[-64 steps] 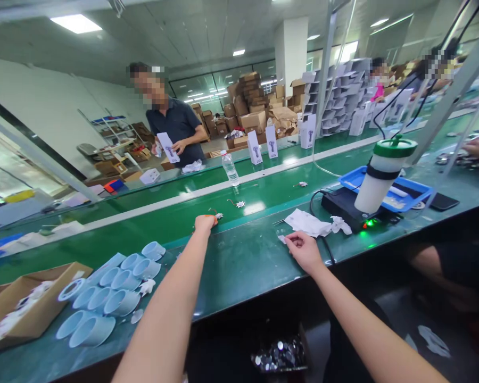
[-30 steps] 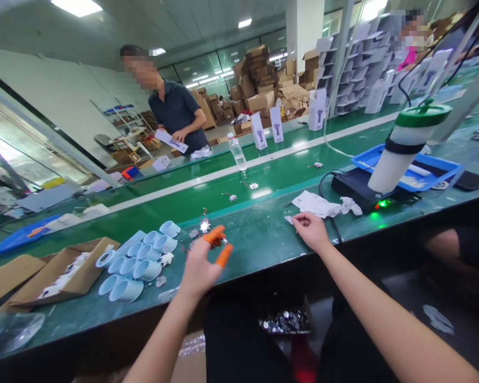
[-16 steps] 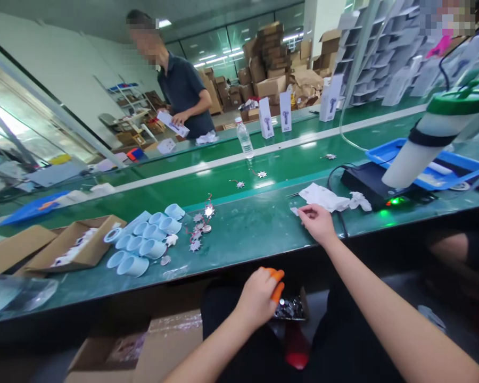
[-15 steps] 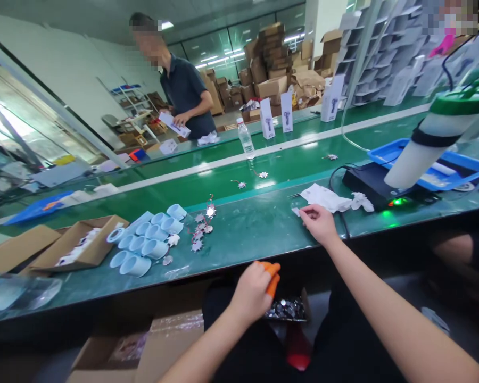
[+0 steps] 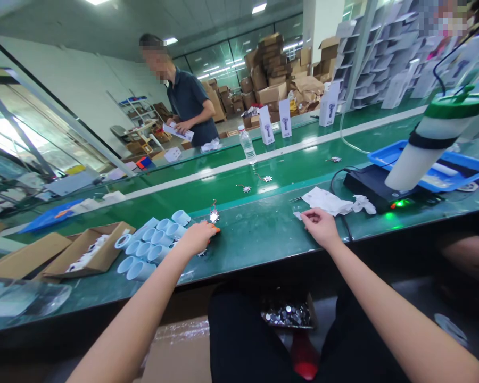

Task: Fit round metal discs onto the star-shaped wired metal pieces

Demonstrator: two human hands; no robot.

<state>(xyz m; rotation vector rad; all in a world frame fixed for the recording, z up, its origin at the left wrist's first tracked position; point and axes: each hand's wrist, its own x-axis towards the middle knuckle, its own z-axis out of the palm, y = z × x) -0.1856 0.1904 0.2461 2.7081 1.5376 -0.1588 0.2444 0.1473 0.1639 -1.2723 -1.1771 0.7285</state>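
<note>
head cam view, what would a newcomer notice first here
The white-and-green cylinder stands out at right, tilted above a blue tray. At centre, the left hand, wearing orange finger cots, rests beside a glinting metal star and a cluster of pale blue cups on the green bench. Cardboard boxes are stacked high in the background.

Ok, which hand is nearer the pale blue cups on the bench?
Left. The left hand is at the right end of the pale blue cups, while the right hand is much farther off to their right along the bench.
</note>
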